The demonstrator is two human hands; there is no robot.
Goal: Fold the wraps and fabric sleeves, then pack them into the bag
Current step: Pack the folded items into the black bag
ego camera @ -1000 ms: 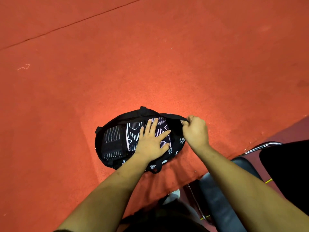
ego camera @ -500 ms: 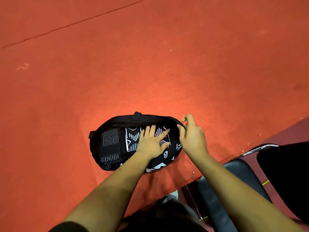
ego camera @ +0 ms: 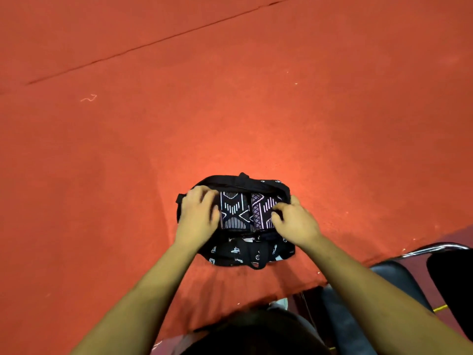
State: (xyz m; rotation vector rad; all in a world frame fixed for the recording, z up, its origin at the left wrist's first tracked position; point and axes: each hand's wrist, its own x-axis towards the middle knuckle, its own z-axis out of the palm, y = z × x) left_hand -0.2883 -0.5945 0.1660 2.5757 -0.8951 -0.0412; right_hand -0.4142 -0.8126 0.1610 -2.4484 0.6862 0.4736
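left hand (ego camera: 198,219): in bag (ego camera: 245,254), left end | right hand (ego camera: 294,224): on patterned sleeves (ego camera: 234,211)

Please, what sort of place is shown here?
Likely an indoor work or activity room, though I cannot be sure: a large red felt-covered table, a black padded chair with chrome tubing, and a black bag being packed.

We record both forearms stretched forward; left hand (ego camera: 198,217) and right hand (ego camera: 294,222) palm-down, fingers curled, left blurred.
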